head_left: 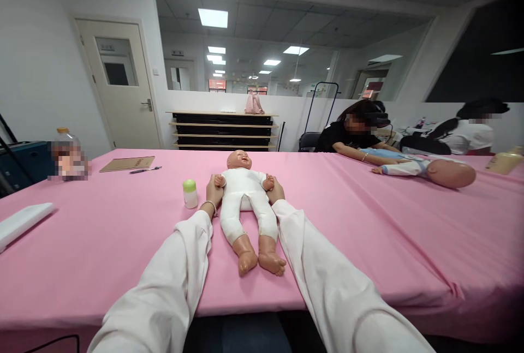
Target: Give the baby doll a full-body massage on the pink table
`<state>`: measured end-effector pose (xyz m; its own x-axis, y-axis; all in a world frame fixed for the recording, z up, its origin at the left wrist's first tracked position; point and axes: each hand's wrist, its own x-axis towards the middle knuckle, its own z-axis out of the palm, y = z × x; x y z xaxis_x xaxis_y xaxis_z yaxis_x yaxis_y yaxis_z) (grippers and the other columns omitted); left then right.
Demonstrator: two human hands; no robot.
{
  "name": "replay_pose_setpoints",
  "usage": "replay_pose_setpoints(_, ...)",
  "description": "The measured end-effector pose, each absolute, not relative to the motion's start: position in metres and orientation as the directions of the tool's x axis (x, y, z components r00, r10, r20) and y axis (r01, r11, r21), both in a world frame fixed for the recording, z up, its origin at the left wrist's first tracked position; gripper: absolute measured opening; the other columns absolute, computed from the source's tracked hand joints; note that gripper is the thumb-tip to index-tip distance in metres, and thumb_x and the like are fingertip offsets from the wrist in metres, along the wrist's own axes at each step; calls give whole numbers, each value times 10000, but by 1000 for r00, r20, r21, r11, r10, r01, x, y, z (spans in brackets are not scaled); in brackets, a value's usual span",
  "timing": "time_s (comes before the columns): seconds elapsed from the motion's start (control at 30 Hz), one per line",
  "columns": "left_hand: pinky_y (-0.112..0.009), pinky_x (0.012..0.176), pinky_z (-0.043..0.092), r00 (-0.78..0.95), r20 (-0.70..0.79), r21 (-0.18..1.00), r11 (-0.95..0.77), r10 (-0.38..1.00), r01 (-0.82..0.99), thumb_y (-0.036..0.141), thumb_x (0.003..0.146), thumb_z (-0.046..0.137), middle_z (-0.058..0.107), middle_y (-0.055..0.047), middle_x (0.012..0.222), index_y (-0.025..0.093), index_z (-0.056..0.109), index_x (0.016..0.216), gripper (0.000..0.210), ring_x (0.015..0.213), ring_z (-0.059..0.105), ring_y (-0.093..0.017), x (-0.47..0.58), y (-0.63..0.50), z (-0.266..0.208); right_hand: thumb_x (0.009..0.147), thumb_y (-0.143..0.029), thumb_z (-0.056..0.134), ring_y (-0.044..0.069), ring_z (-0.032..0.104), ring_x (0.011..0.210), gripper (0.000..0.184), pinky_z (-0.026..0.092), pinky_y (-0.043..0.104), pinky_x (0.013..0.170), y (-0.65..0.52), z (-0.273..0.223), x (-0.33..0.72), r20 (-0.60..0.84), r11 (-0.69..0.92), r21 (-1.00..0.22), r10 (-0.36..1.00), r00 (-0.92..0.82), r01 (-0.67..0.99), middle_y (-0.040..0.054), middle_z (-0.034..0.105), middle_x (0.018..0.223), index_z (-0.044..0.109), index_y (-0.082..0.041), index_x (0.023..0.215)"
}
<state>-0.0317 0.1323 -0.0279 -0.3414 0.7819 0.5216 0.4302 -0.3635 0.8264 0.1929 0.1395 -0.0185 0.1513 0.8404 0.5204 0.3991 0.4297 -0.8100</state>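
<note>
A baby doll (244,186) with a white cloth body lies on its back on the pink-covered table (155,265), feet toward me. My left hand (214,192), with a beaded bracelet at the wrist, is closed around the doll's hand on the left side. On the other side, my right hand (275,191) is closed at the doll's other hand. Parts of my fingers are hidden behind the doll's hands and arms. Just left of my left hand stands a small bottle with a green lid (190,193).
A clipboard (127,163) and a pen (146,169) lie at the back left. A white object (25,225) rests at the left edge. To the right, a co-worker (352,129) reaches toward another doll (450,173). A yellowish bottle (504,161) stands far right.
</note>
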Motion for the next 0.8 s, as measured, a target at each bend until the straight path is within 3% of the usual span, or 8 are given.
replay_pose_setpoints(0.13, -216, 709, 424, -339, 516, 830, -361, 787, 425, 82, 706, 458, 600, -15, 851, 176, 527, 966, 285, 745, 534, -114, -31, 152, -28, 695, -239, 514, 207, 484, 1155, 644, 392, 316, 976, 170, -30, 195, 547, 451, -796, 822, 161, 403, 98, 480, 1293, 380, -127, 1315)
replay_pose_setpoints(0.23, -266, 820, 434, -334, 518, 823, -352, 788, 447, 163, 756, 460, 603, -43, 1050, 211, 505, 1121, 372, 934, 557, -166, -30, 168, -28, 716, -295, 506, 210, 498, 1138, 675, 400, 337, 964, 193, -36, 197, 512, 410, -823, 835, 201, 392, 92, 485, 1282, 307, -163, 1348)
replay_pose_setpoints(0.37, -284, 903, 409, -332, 516, 795, -298, 790, 528, 255, 827, 402, 527, -63, 1237, 221, 338, 1350, 528, 1091, 518, -192, -33, 187, -29, 767, -363, 449, 212, 558, 1031, 553, 450, 325, 874, 219, -36, 199, 481, 366, -840, 844, 238, 400, 115, 560, 1173, 390, -147, 1273)
replay_pose_setpoints(0.47, -305, 834, 427, -326, 454, 787, -201, 829, 583, 391, 858, 361, 570, -76, 1186, 244, 287, 1387, 554, 1017, 568, -220, -39, 200, -32, 801, -400, 411, 201, 576, 990, 533, 455, 298, 839, 232, -35, 200, 488, 366, -827, 844, 222, 426, 112, 567, 1171, 417, -161, 1277)
replay_pose_setpoints(0.63, -334, 692, 431, -325, 270, 786, -12, 906, 618, 586, 840, 250, 665, -148, 878, 177, 621, 1071, 599, 848, 618, -290, -48, 215, -36, 804, -472, 407, 220, 595, 951, 498, 455, 320, 819, 237, -38, 204, 382, 274, -855, 907, 179, 441, 93, 635, 1055, 551, -179, 1180)
replay_pose_setpoints(0.7, -332, 666, 430, -331, 278, 787, -16, 902, 617, 586, 831, 281, 665, -149, 869, 172, 620, 1057, 581, 815, 622, -289, -49, 216, -37, 788, -463, 432, 228, 568, 1018, 515, 444, 331, 855, 237, -38, 205, 396, 286, -865, 894, 209, 413, 104, 606, 1121, 531, -166, 1198)
replay_pose_setpoints(0.8, -320, 692, 440, -404, 341, 809, -46, 849, 586, 476, 810, 416, 645, -138, 993, 177, 480, 1238, 526, 859, 621, -266, -48, 213, -37, 752, -422, 481, 229, 516, 1109, 600, 419, 338, 916, 232, -37, 205, 427, 320, -879, 858, 285, 353, 130, 518, 1245, 428, -136, 1277)
